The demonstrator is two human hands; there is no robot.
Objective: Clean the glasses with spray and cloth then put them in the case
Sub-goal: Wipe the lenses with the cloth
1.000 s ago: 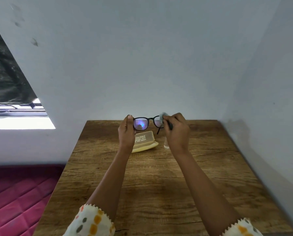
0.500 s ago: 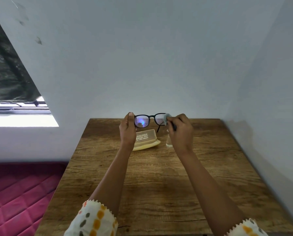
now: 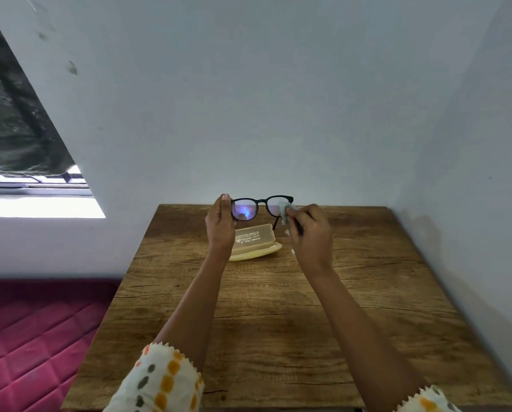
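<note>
Black-framed glasses [image 3: 259,201] are held up above the far part of the wooden table [image 3: 278,307]. My left hand [image 3: 220,226] grips their left end. My right hand [image 3: 309,233] pinches a small pale cloth [image 3: 283,211] against the right lens. An open cream glasses case [image 3: 256,242] lies on the table just beyond and below my hands. The spray bottle is almost wholly hidden behind my right hand; only a pale sliver [image 3: 293,251] shows.
White walls close the table in at the back and on the right. A red quilted mattress [image 3: 31,337] lies on the floor to the left, under a bright window [image 3: 34,200].
The glasses and both hands have risen slightly in view. The cloth has slid from the frame's top edge down onto the right lens.
</note>
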